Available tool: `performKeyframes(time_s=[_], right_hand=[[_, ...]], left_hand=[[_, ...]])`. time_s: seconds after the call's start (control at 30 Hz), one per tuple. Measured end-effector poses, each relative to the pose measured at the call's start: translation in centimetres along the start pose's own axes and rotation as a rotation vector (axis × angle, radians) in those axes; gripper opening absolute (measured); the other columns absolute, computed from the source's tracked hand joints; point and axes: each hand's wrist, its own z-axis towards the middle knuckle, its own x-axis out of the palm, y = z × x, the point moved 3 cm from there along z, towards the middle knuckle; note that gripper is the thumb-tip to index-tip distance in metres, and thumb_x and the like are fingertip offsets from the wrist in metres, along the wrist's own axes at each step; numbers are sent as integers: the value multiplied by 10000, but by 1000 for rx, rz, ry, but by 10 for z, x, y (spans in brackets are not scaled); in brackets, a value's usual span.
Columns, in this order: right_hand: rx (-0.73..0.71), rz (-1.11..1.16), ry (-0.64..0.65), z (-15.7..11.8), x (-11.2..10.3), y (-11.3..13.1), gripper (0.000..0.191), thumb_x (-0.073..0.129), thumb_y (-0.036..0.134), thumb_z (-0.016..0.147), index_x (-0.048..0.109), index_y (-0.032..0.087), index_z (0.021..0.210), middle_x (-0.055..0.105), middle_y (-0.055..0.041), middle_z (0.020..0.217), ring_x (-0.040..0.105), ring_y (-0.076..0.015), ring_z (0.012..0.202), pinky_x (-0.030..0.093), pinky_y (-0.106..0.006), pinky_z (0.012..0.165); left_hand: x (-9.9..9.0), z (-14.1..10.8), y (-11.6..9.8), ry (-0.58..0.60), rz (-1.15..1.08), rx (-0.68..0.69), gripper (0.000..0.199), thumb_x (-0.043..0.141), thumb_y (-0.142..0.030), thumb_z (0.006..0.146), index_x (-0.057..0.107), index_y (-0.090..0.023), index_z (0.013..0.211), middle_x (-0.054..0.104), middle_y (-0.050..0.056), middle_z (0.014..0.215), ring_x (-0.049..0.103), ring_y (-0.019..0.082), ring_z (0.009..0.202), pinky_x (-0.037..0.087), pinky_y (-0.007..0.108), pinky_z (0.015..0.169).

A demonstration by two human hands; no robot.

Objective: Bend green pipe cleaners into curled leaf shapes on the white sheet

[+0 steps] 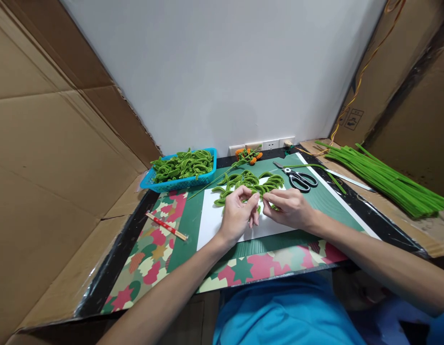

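Over a white sheet of paper [210,227], my left hand [239,211] and my right hand [288,207] meet fingertip to fingertip. Both are closed in a pinch on a short piece of green pipe cleaner, mostly hidden by the fingers. Just beyond them, a loose heap of bent green pipe cleaner pieces [248,178] lies on the paper, and some show between and below my hands. To the right, behind my right hand, rest black-handled scissors [303,181], blades pointing left.
A blue basket [188,183] of looped green pieces stands back left. Orange flowers [253,158] on a green stem lie at the back. Long green pipe cleaners [391,179] are bundled at right. Wrapped chopsticks [167,226] lie left. Cardboard walls [60,158] flank the table.
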Motion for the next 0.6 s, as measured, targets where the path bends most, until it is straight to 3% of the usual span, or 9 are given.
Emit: performKeyframes(time_s=[0.37,0.6], right_hand=[[66,27,36,-1,0,-2,88,600,178,997,635,182,916,641,2,699,527,-110,534,379,-265,522],[73,64,-2,0,-2,-4,66,564,145,1032,616,182,1018,689,-16,794,535,-94,539,385,-246,520]], left_hand=[[-2,0,-3,21,-79,-58,429,825,-481,823,506,-194,821,612,-61,650,580,97,372,403,175,309],[-2,0,-1,57,-107,-95,368,786,-447,863,543,-174,824,609,-49,675,564,80,364,344,158,304]])
